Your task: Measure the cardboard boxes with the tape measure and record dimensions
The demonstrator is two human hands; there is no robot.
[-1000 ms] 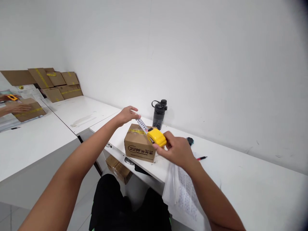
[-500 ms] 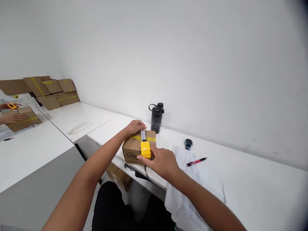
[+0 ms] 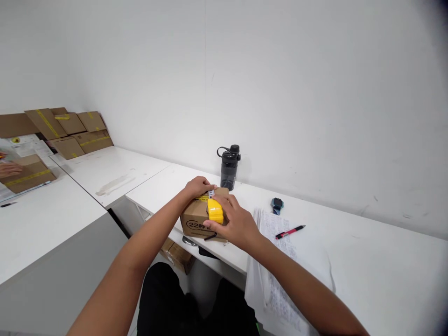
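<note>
A brown cardboard box point(image 3: 196, 223) with yellow tape on top and a printed "22" on its front rests near the table's front edge. My right hand point(image 3: 240, 224) is closed round a yellow tape measure point(image 3: 215, 211) over the box's top front edge. A short length of white blade point(image 3: 212, 192) runs from its case along the box top. My left hand point(image 3: 200, 187) pinches the blade's free end at the back of the box top. A dark wrist strap point(image 3: 210, 236) hangs below the case.
Behind the box stands a dark shaker bottle point(image 3: 229, 169). To the right are a watch point(image 3: 276, 204), a red pen point(image 3: 290, 232) and written papers point(image 3: 276, 261). At far left, a co-worker's hand point(image 3: 10, 169) rests on a carton point(image 3: 33, 175), near stacked cartons point(image 3: 91, 140).
The case has moved back toward my left hand, and less blade shows between them. My view has shifted slightly. The co-worker's tape measure has mostly left the picture.
</note>
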